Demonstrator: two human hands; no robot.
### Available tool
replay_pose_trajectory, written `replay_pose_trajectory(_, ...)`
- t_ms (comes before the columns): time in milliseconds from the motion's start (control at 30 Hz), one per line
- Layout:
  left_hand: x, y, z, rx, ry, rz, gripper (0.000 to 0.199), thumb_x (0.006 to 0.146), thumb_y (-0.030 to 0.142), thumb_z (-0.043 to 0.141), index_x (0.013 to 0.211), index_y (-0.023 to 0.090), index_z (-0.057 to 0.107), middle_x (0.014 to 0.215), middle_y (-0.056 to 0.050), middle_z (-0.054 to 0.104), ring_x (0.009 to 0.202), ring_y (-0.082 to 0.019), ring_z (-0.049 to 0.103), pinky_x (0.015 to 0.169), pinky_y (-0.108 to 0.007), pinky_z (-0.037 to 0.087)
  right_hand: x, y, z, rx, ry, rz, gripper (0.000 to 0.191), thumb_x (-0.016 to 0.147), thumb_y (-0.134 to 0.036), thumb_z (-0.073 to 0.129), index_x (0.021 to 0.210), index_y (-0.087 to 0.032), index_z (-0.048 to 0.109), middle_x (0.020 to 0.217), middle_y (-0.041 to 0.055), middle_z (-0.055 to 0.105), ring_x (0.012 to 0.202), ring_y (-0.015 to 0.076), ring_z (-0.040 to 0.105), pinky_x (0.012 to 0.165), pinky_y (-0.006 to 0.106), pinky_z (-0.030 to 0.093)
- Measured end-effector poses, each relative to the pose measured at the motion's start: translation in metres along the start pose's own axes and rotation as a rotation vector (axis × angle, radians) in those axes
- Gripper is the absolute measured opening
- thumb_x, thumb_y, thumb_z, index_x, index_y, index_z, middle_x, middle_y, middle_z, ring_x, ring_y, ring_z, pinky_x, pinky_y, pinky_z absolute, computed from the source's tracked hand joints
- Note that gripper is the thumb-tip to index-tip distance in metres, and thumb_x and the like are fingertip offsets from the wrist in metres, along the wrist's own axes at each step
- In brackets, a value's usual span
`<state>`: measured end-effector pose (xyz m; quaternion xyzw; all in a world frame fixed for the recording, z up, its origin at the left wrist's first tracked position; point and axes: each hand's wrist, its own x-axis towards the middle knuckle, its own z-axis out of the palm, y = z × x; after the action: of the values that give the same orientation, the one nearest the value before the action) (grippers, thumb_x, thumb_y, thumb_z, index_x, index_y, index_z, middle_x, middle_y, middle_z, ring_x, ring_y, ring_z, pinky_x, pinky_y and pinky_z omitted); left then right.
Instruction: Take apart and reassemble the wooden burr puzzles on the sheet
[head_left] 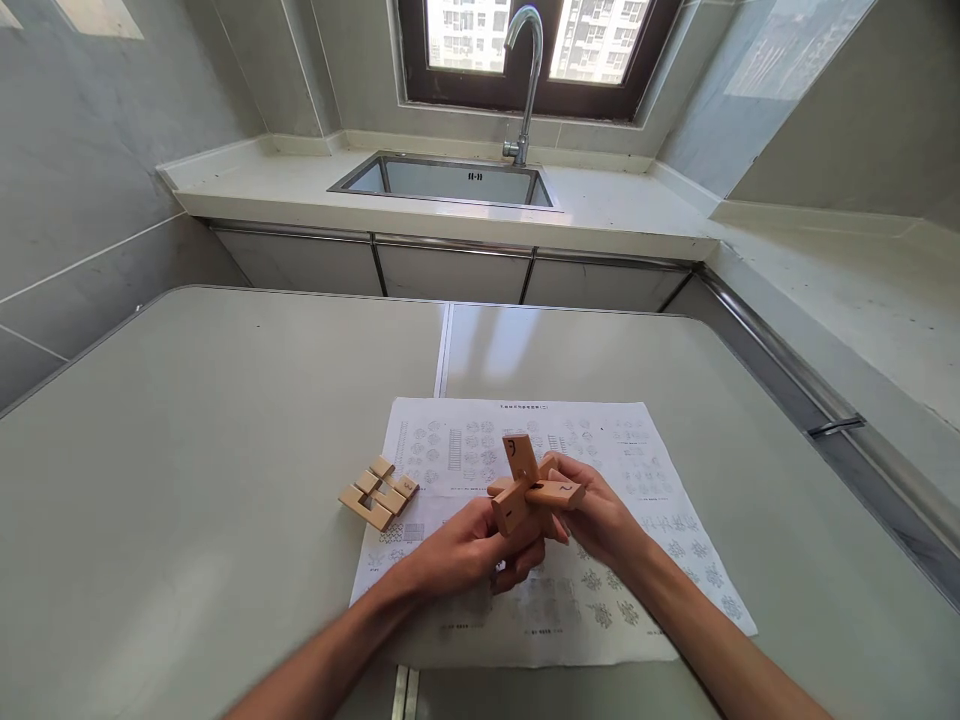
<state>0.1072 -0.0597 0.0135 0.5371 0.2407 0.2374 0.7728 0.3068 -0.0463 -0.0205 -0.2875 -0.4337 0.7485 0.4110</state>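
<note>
Between my two hands is a wooden interlocking puzzle (523,485), its brown bars crossing one another and marked with dark numerals. My left hand (480,545) is closed around its lower left side, with the fingers curled underneath. From the right, my right hand (592,505) pinches the bars on that side; some of its fingertips are hidden behind the wood. Under both hands lies a large printed sheet (622,440) covered with small diagrams. A notched flat wooden piece or group of pieces (379,493) rests at the sheet's left edge, apart from my hands.
The pale table (225,450) has a seam running down its middle. Beyond it stands a counter (615,190) with a sink (450,180) and a tall faucet (535,80) below a window (495,90). Another counter ledge (847,290) runs along the right.
</note>
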Motion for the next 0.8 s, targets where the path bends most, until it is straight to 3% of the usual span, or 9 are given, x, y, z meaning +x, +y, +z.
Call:
replay_pose_trajectory(200,0.000,-0.001,0.005,0.061,0.027,0.007,0.039,0.107,0.052,0.048,0.102,0.017,0.063,0.062,0.005,0.048,0.051,-0.009,0.039,0.055,-0.026,0.036,-0.002,-0.004,0.006,0.044,0.081,0.023,0.031,0.092,-0.048,0.075,0.082,-0.022,0.063,0.063,-0.0025,0.054,0.048,0.0114,0.042,0.048,0.026,0.033)
replay_pose_trajectory(400,0.003,-0.008,0.005,-0.037,0.115,-0.013,0.039,0.105,0.054,0.053,0.099,0.016,0.064,0.063,0.005,0.048,0.050,-0.009,0.040,0.053,-0.025,0.037,0.001,-0.005,0.004,0.043,0.193,0.022,0.023,0.090,-0.042,0.077,0.084,-0.022,0.068,0.060,-0.0030,0.051,0.049,0.0120,0.039,0.049,0.027,0.033)
replay_pose_trajectory(500,0.005,-0.012,0.004,-0.062,0.157,-0.033,0.043,0.102,0.057,0.057,0.110,0.016,0.067,0.066,0.005,0.048,0.050,-0.008,0.041,0.051,-0.023,0.037,0.006,-0.004,-0.006,0.045,0.324,-0.095,0.023,0.092,-0.044,0.075,0.091,-0.022,0.072,0.067,-0.0024,0.051,0.050,0.0107,0.036,0.046,0.028,0.033)
replay_pose_trajectory(600,0.006,-0.012,0.003,-0.060,0.169,-0.055,0.045,0.098,0.058,0.063,0.114,0.016,0.068,0.066,0.006,0.049,0.050,-0.008,0.042,0.050,-0.023,0.037,0.010,-0.008,-0.020,0.006,0.462,-0.193,0.026,0.092,-0.045,0.076,0.085,-0.022,0.068,0.067,-0.0035,0.048,0.051,0.0094,0.036,0.046,0.025,0.034)
replay_pose_trajectory(800,0.006,-0.013,0.004,-0.059,0.179,-0.041,0.040,0.097,0.055,0.066,0.110,0.017,0.067,0.063,0.007,0.046,0.050,-0.007,0.040,0.050,-0.022,0.036,0.010,-0.019,-0.053,-0.282,0.824,-0.314,0.038,0.091,-0.054,0.077,0.080,-0.022,0.060,0.068,-0.0043,0.051,0.056,0.0107,0.043,0.051,0.024,0.036)
